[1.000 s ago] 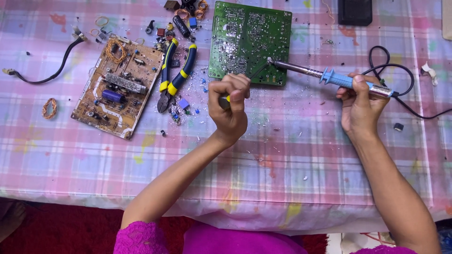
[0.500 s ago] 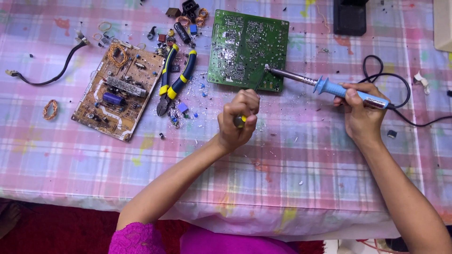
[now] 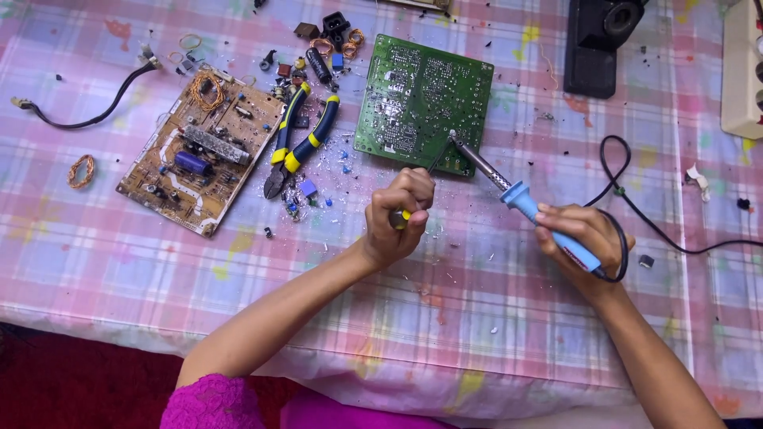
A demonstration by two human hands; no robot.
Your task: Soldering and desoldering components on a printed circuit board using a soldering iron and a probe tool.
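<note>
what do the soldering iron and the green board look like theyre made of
Soldering iron: blue handle looks like matte plastic; shaft is shiny, silvery, likely metal. Green board: rigid laminate, probably fibreglass, with a glossy green coat and silvery solder dots.

A table (image 3: 159,270) fills nearly the whole view, covered with a plaid cloth (image 3: 493,318) in pink, lilac and pale blue checks, spotted here and there with yellow, orange and green blotches. The cloth hangs over the near edge in soft folds. Below that edge, at the near left, a dark red floor (image 3: 71,381) shows. The light is even and soft, with only faint shadows on the cloth. No wall or window is in view.
</note>
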